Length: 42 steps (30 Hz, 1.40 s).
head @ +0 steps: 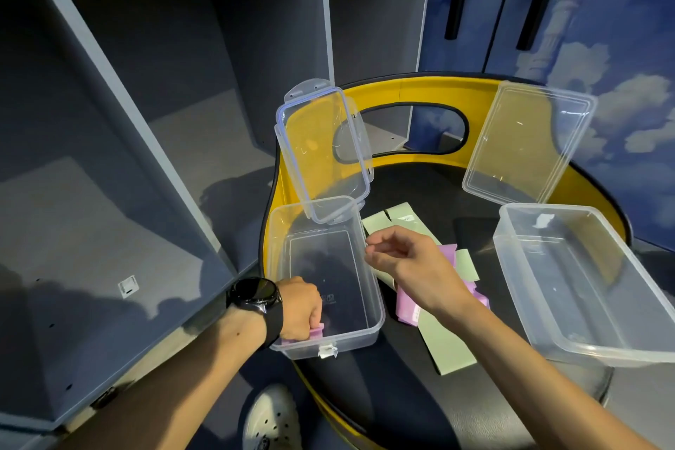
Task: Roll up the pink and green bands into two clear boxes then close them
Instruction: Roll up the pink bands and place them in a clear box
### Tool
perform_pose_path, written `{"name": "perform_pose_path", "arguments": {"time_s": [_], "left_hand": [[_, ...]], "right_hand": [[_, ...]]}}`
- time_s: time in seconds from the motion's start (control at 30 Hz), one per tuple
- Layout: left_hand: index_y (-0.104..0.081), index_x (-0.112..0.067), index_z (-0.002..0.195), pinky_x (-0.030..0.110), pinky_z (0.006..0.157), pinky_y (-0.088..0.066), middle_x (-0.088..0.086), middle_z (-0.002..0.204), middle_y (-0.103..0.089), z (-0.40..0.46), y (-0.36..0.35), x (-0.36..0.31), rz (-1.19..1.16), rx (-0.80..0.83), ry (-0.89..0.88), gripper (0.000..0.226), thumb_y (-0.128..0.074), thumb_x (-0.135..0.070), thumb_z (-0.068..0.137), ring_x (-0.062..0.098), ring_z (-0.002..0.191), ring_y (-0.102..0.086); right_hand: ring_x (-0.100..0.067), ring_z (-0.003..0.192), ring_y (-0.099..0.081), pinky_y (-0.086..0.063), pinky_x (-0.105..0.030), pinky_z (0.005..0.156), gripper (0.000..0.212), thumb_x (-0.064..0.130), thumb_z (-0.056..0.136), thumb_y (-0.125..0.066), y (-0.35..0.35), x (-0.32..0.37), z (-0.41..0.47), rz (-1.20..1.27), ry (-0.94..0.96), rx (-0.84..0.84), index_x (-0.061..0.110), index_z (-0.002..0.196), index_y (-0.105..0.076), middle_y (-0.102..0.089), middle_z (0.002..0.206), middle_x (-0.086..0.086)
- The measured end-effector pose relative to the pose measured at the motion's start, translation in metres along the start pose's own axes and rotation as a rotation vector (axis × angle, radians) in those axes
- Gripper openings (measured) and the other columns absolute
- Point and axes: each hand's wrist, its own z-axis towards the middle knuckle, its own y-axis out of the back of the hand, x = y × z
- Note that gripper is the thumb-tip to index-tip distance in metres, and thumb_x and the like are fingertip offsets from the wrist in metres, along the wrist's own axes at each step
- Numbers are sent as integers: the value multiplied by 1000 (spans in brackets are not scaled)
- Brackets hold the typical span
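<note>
Two clear boxes stand on a black seat. The left box [372,289] has its lid [323,150] raised upright. The right box [621,307] also has its lid [529,142] tilted open. My left hand [301,309] reaches into the near corner of the left box and grips a rolled pink band [317,329]. My right hand [405,256] hovers with loosely curled fingers beside that box, holding nothing. Beneath it lie a pink band [411,307] and a green band [449,343], flat between the boxes.
The seat is a yellow-rimmed black chair [412,88] with an oval cut-out in its back. Grey open shelving [153,113] fills the left. A blue cloud-patterned cabinet [599,29] stands behind. My white shoe [272,420] shows below.
</note>
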Motion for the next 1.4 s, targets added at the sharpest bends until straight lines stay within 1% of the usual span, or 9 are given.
{"name": "perform_pose_path", "arguments": {"time_s": [0.3, 0.53, 0.77, 0.87, 1.0, 1.1, 1.2, 1.3, 1.4], "left_hand": [[-75, -17, 103, 22, 85, -46, -5, 109, -72, 1, -4, 2, -34, 0, 0, 22, -56, -21, 94, 16, 107, -60], [-75, -12, 96, 21, 72, -47, -1, 95, -74, 0, 0, 2, -53, -17, 42, 17, -62, -19, 87, 11, 79, -54], [-72, -6, 86, 21, 62, -42, 2, 79, -70, -6, 16, 1, -146, -107, 24, 16, -59, -15, 84, 12, 73, -55], [-69, -17, 81, 21, 66, -45, -7, 69, -66, -4, 26, -11, -376, -323, 18, 15, -56, -20, 86, 11, 69, -57], [-69, -19, 87, 27, 63, -54, 0, 78, -73, 12, 41, -52, -927, -453, -25, 10, -62, -25, 88, 12, 66, -66], [-69, -20, 89, 20, 58, -51, -2, 78, -71, 28, 51, -85, -1119, -454, -81, 8, -61, -18, 89, 7, 66, -63], [-68, -24, 93, 26, 69, -57, -3, 84, -69, 46, 57, -114, -1131, -422, -114, 11, -61, -15, 89, 12, 77, -67], [-68, -20, 108, 30, 85, -54, -5, 100, -69, 66, 59, -134, -1014, -411, -80, 19, -60, -19, 91, 14, 95, -66], [-68, -19, 109, 22, 78, -44, -2, 110, -69, 83, 54, -145, -800, -409, -15, 21, -57, -28, 93, 16, 102, -61]], "right_hand": [[-19, 92, -68, -52, -28, 88, 12, 10, 87, -69, 0, -2, 0, -76, -11, 10, 14, 97, -69, -71, 94, -4], [-17, 91, -68, -53, -31, 89, 11, 12, 86, -69, -1, -5, 0, -97, -17, 11, 16, 96, -69, -72, 94, -2], [-16, 90, -68, -53, -28, 87, 10, 12, 87, -69, 1, -6, -1, -102, -6, 16, 15, 96, -69, -72, 93, -1], [-16, 91, -68, -53, -24, 85, 11, 10, 87, -69, 10, -6, -3, -97, -2, -2, 12, 98, -69, -73, 94, -2], [-9, 84, -65, -49, -11, 70, 10, 11, 90, -66, 38, -9, -9, -138, -14, -91, 12, 99, -69, -71, 92, 2], [-10, 84, -65, -51, -21, 74, 8, 15, 90, -64, 66, -19, -13, -219, -33, -207, 18, 95, -69, -70, 89, 5], [-15, 89, -65, -54, -30, 81, 10, 16, 90, -63, 85, -33, -14, -342, -89, -250, 17, 99, -68, -70, 96, 2], [-16, 93, -63, -48, -21, 75, 21, 24, 92, -64, 94, -43, -16, -391, -130, -220, 13, 110, -66, -69, 108, -1], [-13, 88, -59, -44, -17, 65, 27, 28, 93, -62, 99, -49, -15, -392, -164, -185, 11, 113, -65, -70, 110, -2]]}}
